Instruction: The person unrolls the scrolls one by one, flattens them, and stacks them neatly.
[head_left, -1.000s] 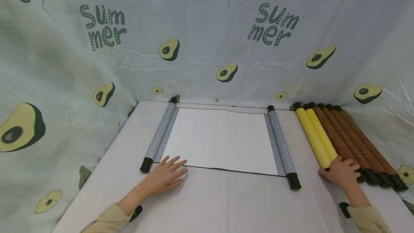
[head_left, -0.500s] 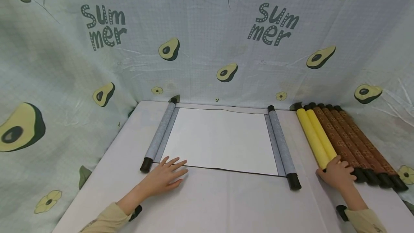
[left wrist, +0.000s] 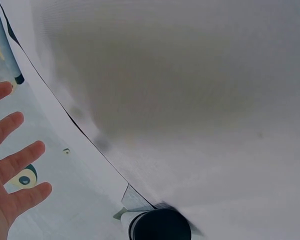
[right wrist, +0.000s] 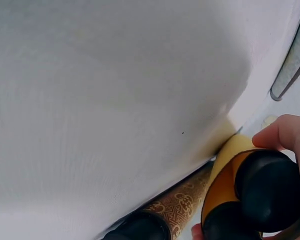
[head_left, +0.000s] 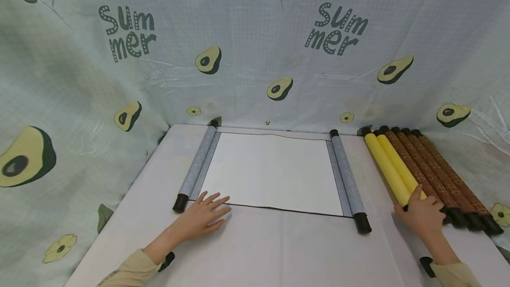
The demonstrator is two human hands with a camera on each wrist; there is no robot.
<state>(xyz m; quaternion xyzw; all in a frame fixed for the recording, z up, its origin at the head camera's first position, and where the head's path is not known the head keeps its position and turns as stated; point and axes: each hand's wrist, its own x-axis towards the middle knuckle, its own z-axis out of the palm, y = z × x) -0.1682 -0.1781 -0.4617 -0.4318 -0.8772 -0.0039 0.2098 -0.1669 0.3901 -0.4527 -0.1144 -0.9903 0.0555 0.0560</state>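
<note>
An unrolled scroll lies flat on the table, its white paper (head_left: 272,172) between two grey-blue rollers with dark knobs. Over its near left corner my left hand (head_left: 204,218) rests palm down with fingers spread, holding nothing. One dark roller knob (left wrist: 161,225) shows low in the left wrist view. At the right, my right hand (head_left: 424,217) grips the near end of a yellow scroll (head_left: 385,169) rolled from both sides. In the right wrist view, thumb and fingers sit around its two black knobs (right wrist: 270,185); part of them is hidden by the hand.
Several brown patterned scrolls (head_left: 446,176) lie side by side just right of the yellow one. A hanging cloth (head_left: 247,25) printed with avocados and lettering stands behind and at the sides of the white-covered table (head_left: 279,251).
My right hand first shifts slightly left, then back to the right, and the yellow scroll's near end now sits farther right, over the neighbouring brown one. My left hand stays put.
</note>
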